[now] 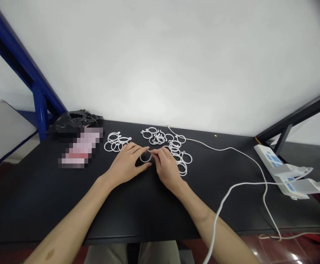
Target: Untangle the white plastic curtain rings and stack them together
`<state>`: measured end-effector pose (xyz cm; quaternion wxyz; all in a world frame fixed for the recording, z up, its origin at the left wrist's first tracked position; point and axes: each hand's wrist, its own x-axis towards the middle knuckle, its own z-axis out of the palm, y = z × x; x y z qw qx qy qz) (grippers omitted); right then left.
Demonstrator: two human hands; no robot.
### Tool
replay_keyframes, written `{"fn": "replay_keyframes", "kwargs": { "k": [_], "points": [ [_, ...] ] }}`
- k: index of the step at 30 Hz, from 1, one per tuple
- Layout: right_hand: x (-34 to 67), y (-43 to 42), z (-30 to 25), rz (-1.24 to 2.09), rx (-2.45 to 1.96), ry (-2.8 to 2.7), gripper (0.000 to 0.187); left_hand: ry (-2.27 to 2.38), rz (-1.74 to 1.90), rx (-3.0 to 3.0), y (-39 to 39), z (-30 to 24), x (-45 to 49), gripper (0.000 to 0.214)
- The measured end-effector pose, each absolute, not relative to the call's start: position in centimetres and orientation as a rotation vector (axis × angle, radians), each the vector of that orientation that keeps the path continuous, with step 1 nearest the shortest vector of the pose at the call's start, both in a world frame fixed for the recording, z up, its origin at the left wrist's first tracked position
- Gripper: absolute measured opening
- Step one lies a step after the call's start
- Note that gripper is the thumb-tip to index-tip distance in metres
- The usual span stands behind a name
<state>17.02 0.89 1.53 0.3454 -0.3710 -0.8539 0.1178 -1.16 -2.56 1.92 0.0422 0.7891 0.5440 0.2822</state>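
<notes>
Between my two hands, a white curtain ring [145, 161] is held just above the black tabletop. My left hand [125, 163] curves around its left side, with the index finger at the ring's top and the thumb near its lower edge. From the right, my right hand [167, 165] pinches the ring by its upper right edge; the small eyelet there is hidden by the fingers. A group of similar white rings [112, 146] lies just beyond my left hand. More loose white rings [187, 157] are spread beyond and beside my right hand, several of them overlapping.
A black plastic bag [76, 119] and a blurred pink item [85, 146] lie at the left. On the right, a white power strip [275, 168] holds plugged-in adapters, and a white cable [231, 148] crosses the black table [116, 212]. A white wall [160, 66] stands behind.
</notes>
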Motion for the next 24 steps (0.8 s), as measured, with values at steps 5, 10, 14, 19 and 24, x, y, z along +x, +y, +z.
{"fn": "replay_keyframes", "kwargs": {
  "k": [5, 10, 14, 19, 24],
  "points": [
    [16.9, 0.8, 1.6, 0.35, -1.004, -2.187, 0.017, 1.66, 0.857, 2.402, -2.5, 1.7, -1.0, 0.037],
    [16.8, 1.2, 1.3, 0.311, -1.098, -2.194, 0.031, 1.826, 0.891, 2.318, -2.1, 2.0, -1.5, 0.042],
    [16.8, 1.8, 0.7, 0.004, -1.308, -2.28, 0.047, 2.249, 0.999, 2.134, -1.1, 1.7, -4.1, 0.041],
    [16.5, 2.6, 0.0, -0.156, -1.35, -2.391, 0.038, 2.45, 0.931, 2.005, 0.1, 0.2, -7.0, 0.047],
    [16.1, 3.0, 0.0, -0.198, -1.301, -2.384, 0.03, 2.438, 0.932, 1.933, 0.2, -0.4, -7.3, 0.052]
  ]
}}
